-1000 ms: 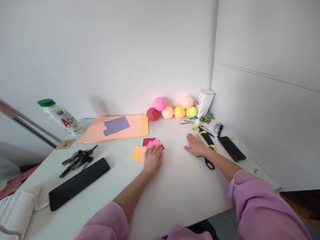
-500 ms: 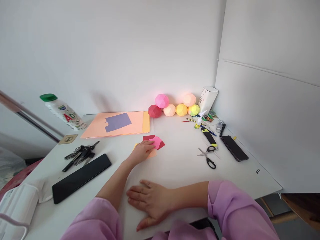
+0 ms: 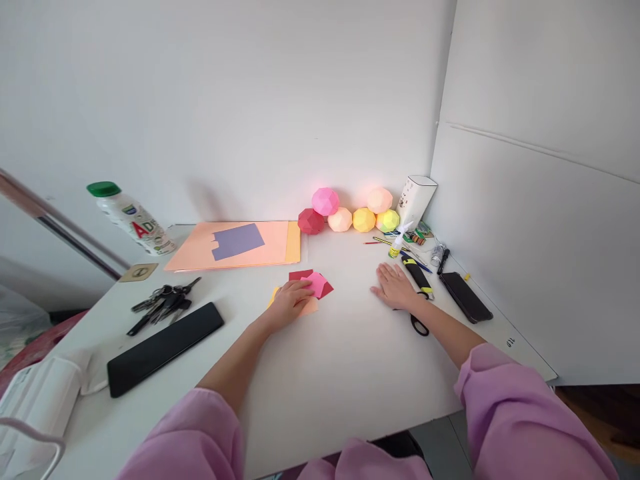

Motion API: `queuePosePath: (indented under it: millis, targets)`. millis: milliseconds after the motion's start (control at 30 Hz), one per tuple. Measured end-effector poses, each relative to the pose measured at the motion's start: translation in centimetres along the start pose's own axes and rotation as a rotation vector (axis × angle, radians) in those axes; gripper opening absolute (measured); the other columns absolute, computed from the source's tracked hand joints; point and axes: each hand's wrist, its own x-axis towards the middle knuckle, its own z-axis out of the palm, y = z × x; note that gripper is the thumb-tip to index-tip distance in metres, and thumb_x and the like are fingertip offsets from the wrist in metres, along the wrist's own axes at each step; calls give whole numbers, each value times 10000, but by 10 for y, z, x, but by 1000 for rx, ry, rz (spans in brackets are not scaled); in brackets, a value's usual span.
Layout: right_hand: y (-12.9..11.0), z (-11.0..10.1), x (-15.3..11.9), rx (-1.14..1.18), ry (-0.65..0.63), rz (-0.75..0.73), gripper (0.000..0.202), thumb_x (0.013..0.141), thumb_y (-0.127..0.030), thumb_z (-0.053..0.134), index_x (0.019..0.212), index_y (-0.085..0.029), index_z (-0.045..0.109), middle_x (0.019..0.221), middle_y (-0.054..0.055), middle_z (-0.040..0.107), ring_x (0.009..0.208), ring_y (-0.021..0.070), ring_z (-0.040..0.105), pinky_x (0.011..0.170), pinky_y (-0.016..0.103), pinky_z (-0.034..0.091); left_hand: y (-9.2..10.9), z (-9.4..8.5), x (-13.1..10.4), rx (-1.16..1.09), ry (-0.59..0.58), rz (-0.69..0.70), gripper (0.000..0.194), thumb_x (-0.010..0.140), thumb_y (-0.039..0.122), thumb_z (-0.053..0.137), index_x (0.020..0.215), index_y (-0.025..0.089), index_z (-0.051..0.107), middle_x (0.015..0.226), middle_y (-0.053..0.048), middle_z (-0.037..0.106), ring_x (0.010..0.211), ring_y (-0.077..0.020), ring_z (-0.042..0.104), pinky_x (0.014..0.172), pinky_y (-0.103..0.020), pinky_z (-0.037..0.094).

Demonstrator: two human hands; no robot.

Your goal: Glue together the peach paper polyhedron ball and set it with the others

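Note:
My left hand [image 3: 289,305] lies palm down over a small loose pile of coloured paper pieces, its fingers stretched out on them. A pink paper piece [image 3: 316,283] and dark red paper [image 3: 300,274] show past the fingertips. Peach paper [image 3: 310,307] and a bit of yellow paper [image 3: 273,296] stick out from under the hand. My right hand [image 3: 394,287] is open, fingers spread, low over the table. It is close to the yellow-and-black utility knife [image 3: 414,272] and partly hides the scissors [image 3: 420,325], of which mainly the black handles show.
Faceted paper balls [image 3: 364,220] stand along the wall beside a white box [image 3: 418,199]. A glue bottle [image 3: 397,247], a black phone [image 3: 466,297] and pens lie right. At left are peach sheets [image 3: 193,248], a bottle [image 3: 137,223], keys [image 3: 167,303] and a black slab [image 3: 165,347].
My right hand has moved from the table's near middle forward and right, over to the scissors. My left hand remains on the paper pieces.

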Motion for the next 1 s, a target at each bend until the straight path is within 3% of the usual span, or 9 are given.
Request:
queuePosePath:
  millis: [133, 233, 300, 400, 467, 533, 700, 867, 1000]
  targets:
    - [-11, -1, 7, 113, 96, 20, 483, 951, -359, 392, 1231, -19, 590, 1434, 252, 440, 1408, 370, 282, 1168, 551, 133, 32, 30, -11, -59, 53, -12, 236, 804, 214, 522, 888, 246, 740, 1235, -74, 657, 1207, -291, 552, 1042, -489, 425]
    - [-35, 12, 5, 245, 116, -37, 398, 950, -301, 409, 1251, -113, 590, 1387, 171, 521, 1323, 275, 447, 1117, 443, 346, 53, 49, -21, -116, 124, -41, 304, 878, 236, 452, 1079, 238, 680, 1298, -80, 612, 1210, -224, 569, 975, -375, 501]
    - [-48, 25, 5, 329, 144, -47, 422, 959, -288, 389, 1298, -98, 552, 1405, 183, 500, 1332, 267, 446, 1107, 438, 376, 58, 55, -27, -120, 178, -70, 343, 931, 285, 374, 1164, 237, 622, 1348, -82, 568, 1233, -207, 552, 978, -369, 501]
    - [-61, 43, 6, 444, 186, -72, 438, 957, -258, 378, 1355, -131, 507, 1433, 165, 477, 1363, 270, 415, 1110, 476, 379, 51, 58, -37, -56, 218, -102, 426, 924, 415, 387, 1278, 227, 530, 1426, -107, 489, 1342, -280, 434, 1056, -498, 423]
    - [-67, 50, 5, 511, 209, -115, 451, 935, -219, 396, 1371, -150, 492, 1442, 154, 471, 1366, 268, 412, 1118, 492, 373, 44, 63, -42, 24, 210, -86, 698, 787, 566, 562, 1342, 152, 472, 1479, -171, 414, 1400, -397, 310, 1123, -613, 269]
    - [-73, 53, 3, 564, 226, -172, 468, 910, -173, 408, 1369, -161, 496, 1437, 145, 479, 1357, 259, 427, 1123, 495, 372, 39, 70, -44, 102, 181, -37, 785, 761, 607, 573, 1359, 111, 452, 1487, -195, 399, 1412, -401, 287, 1159, -586, 212]
    - [-82, 49, -7, 627, 239, -279, 489, 882, -143, 436, 1366, -161, 497, 1407, 132, 515, 1329, 230, 463, 1120, 448, 400, 37, 83, -35, 435, 154, 97, 788, 880, 614, 412, 1444, 76, 299, 1499, -237, 358, 1408, -359, 325, 1132, -536, 298]
    - [-79, 46, -12, 651, 286, -256, 509, 898, -180, 457, 1405, -147, 434, 1426, 173, 472, 1346, 257, 435, 1108, 488, 406, 38, 72, -35, 182, 199, 14, 926, 868, 608, 478, 1510, 167, -22, 1558, -251, 190, 1361, -353, 406, 1006, -519, 456]
    - [-79, 47, -13, 651, 314, -251, 477, 900, -197, 480, 1376, -166, 465, 1389, 172, 505, 1306, 265, 478, 1077, 494, 441, 36, 64, -41, 132, 151, 66, 903, 861, 521, 563, 1510, 247, -2, 1553, -217, 225, 1354, -353, 414, 1012, -536, 456]
